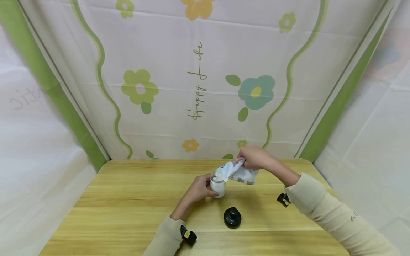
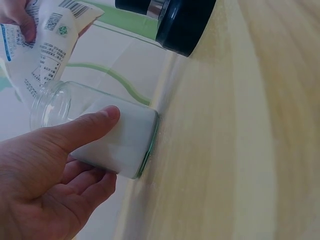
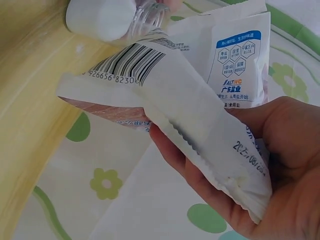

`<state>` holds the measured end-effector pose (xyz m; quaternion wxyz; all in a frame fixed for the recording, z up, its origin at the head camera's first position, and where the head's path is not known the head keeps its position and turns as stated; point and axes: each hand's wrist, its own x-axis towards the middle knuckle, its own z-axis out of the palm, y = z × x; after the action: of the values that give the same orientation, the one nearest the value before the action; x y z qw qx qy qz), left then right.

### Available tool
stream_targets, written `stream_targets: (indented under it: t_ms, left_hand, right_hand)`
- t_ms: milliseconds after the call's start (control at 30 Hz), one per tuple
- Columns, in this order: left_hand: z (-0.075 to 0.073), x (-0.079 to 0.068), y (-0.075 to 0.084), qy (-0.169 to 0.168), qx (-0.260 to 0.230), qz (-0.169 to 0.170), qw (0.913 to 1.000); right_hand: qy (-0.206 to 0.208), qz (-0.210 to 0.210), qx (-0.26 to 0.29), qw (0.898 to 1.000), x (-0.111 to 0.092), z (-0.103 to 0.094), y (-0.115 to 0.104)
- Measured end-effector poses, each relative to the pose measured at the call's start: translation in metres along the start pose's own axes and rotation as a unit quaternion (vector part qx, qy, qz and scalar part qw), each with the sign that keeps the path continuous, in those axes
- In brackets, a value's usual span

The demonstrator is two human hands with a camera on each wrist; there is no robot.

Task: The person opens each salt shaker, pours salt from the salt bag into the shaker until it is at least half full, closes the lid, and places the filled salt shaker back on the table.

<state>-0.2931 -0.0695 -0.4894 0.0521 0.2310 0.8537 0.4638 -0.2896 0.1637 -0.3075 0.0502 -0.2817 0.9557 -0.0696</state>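
Observation:
A clear glass jar (image 1: 219,189) stands upright on the table, filled with white salt up to about its shoulder. My left hand (image 1: 198,188) grips it from the left, the thumb (image 2: 102,120) along one side and the fingers round the other. With my right hand (image 1: 256,157) I hold a crumpled printed salt bag (image 3: 185,95) by its gathered end. The bag is tilted, its lower end right at the jar's mouth. In the left wrist view the bag overlaps the glass neck (image 2: 52,105). The bag's opening is hidden.
A black knobbed lid (image 1: 232,218) sits on the wooden table (image 1: 128,206), in front of the jar and slightly to its right. Flower-printed cloth (image 1: 166,53) hangs behind the table's far edge, with white cloth at both sides.

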Motion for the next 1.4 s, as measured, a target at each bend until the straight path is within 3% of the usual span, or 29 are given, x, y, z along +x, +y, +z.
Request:
stream_targets:
  t_ms: [400,567,733,900,1100,1233,1400]
  left_hand:
    - [0.001,0.001,0.002,-0.001,-0.001,0.0,1.0]
    - [0.001,0.001,0.002,-0.001,0.001,0.007,1.0]
    - [0.002,0.0,-0.001,-0.001,0.001,0.008,1.0]
    - [0.003,0.0,-0.003,0.002,-0.001,0.006,1.0]
    - [0.003,0.0,-0.003,0.0,-0.004,0.004,1.0]
    - [0.002,0.0,-0.002,0.0,-0.005,0.0,1.0]
    - [0.001,0.0,-0.001,0.001,-0.003,-0.003,1.0]
  right_hand:
    - [0.067,-0.02,0.108,0.992,-0.016,0.033,0.032]
    - [0.11,-0.01,0.16,0.981,-0.022,0.058,0.045]
    - [0.132,0.012,0.237,0.962,-0.029,0.082,0.055]
    - [0.144,0.055,0.334,0.93,-0.033,0.106,0.064]
    - [0.145,0.104,0.435,0.883,-0.038,0.128,0.073]
    - [0.156,0.115,0.509,0.839,-0.04,0.135,0.077]
    - [0.173,0.085,0.596,0.78,-0.042,0.143,0.083]
